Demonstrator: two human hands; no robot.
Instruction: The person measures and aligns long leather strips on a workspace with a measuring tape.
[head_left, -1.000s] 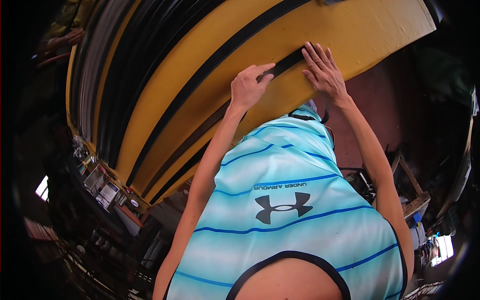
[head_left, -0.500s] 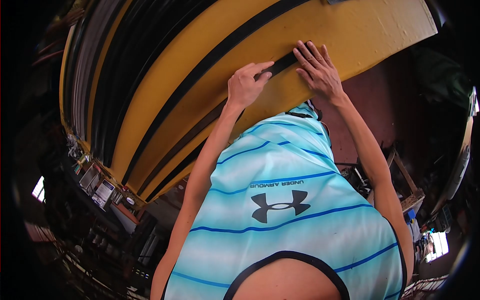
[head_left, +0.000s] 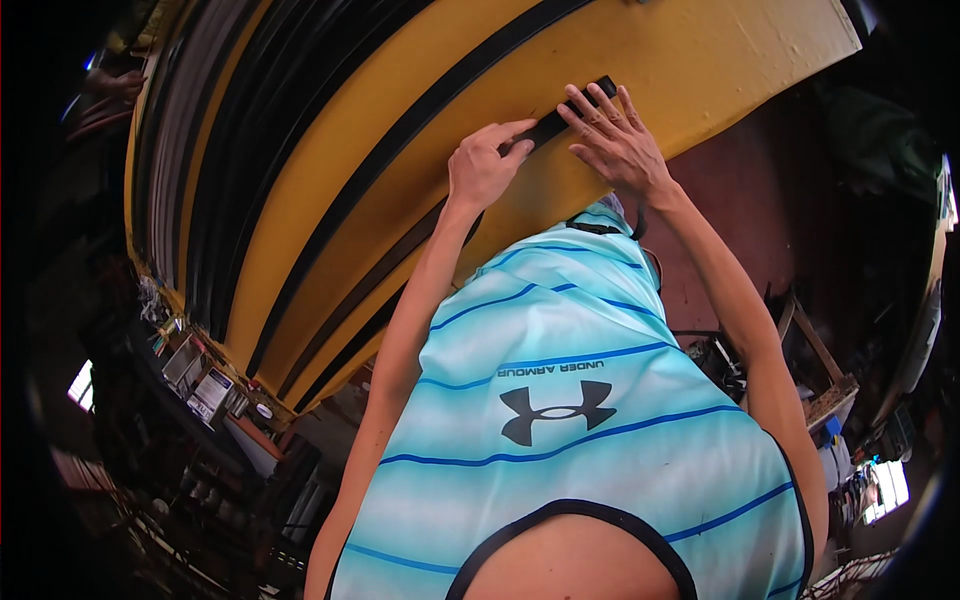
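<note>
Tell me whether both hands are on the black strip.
Yes: the left hand and the right hand both press on the black strip.

We cannot see the stretch of black strip point(head_left: 560, 118) that lies under the left hand point(head_left: 482, 170) and the right hand point(head_left: 612, 142). The yellow bench point(head_left: 720, 60) is cut off by the upper edge of the frame. The shelf clutter point(head_left: 205, 385) at lower left is too small to name, and the hand point(head_left: 110, 85) at upper left is dim and blurred.
</note>
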